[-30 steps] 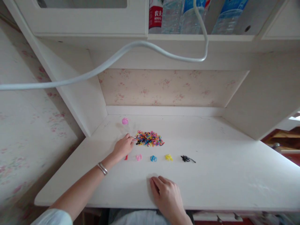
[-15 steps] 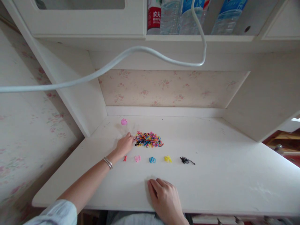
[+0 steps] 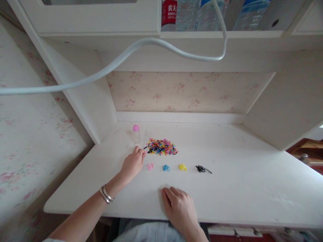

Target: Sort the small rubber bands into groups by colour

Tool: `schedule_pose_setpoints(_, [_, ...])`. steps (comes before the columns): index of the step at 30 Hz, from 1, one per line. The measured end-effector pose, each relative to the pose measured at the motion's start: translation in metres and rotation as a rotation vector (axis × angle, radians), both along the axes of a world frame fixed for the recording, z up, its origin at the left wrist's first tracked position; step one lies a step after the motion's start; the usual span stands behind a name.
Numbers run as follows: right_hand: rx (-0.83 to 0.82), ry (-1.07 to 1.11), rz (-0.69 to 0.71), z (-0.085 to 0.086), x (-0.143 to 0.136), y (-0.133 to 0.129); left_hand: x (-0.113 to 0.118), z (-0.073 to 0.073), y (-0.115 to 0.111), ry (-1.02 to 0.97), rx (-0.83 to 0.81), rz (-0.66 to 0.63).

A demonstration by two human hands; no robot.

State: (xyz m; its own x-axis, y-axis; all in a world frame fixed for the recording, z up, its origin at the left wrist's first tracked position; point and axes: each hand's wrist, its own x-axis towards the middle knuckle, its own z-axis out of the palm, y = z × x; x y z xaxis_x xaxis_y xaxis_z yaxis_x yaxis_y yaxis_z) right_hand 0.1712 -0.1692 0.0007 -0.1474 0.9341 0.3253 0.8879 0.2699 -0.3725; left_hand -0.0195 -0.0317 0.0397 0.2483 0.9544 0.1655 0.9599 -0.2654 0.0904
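A heap of small multicoloured bands (image 3: 163, 147) lies on the white desk. My left hand (image 3: 133, 160) is at the heap's left edge, its fingers pinched together; whatever they hold is too small to make out. In front of the heap, small piles form a row: pink (image 3: 150, 166), blue (image 3: 166, 168), yellow (image 3: 182, 167) and black (image 3: 202, 169). My right hand (image 3: 179, 206) rests with curled fingers near the desk's front edge, and the inside of its grip is hidden. Behind my left hand stands a clear container with a pink top (image 3: 136, 127).
A white cable (image 3: 151, 41) crosses the upper view. Bottles (image 3: 169, 15) stand on the shelf above the desk (image 3: 239, 191). White side panels and a floral back wall (image 3: 176, 90) enclose the desk's rear.
My left hand has drawn slightly back from the heap toward me and now covers the place of the small red pile. The view has shifted a little; my right hand stays resting.
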Motion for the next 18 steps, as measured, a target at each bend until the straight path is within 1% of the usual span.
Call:
schedule_pose_setpoints(3, [0.009, -0.007, 0.0, 0.001, 0.0, -0.001, 0.007, -0.005, -0.022, 0.01, -0.029, -0.02])
schedule_pose_setpoints(6, [0.014, -0.015, -0.002, 0.003, -0.001, -0.002, 0.016, -0.01, -0.035, 0.02, -0.054, -0.029])
schedule_pose_setpoints(12, [0.035, -0.011, 0.001, 0.005, -0.001, -0.002, 0.023, -0.013, -0.041, 0.008, -0.066, -0.025])
schedule_pose_setpoints(18, [0.001, -0.017, 0.003, 0.004, 0.0, -0.002, 0.018, -0.012, -0.046, -0.017, -0.033, -0.024])
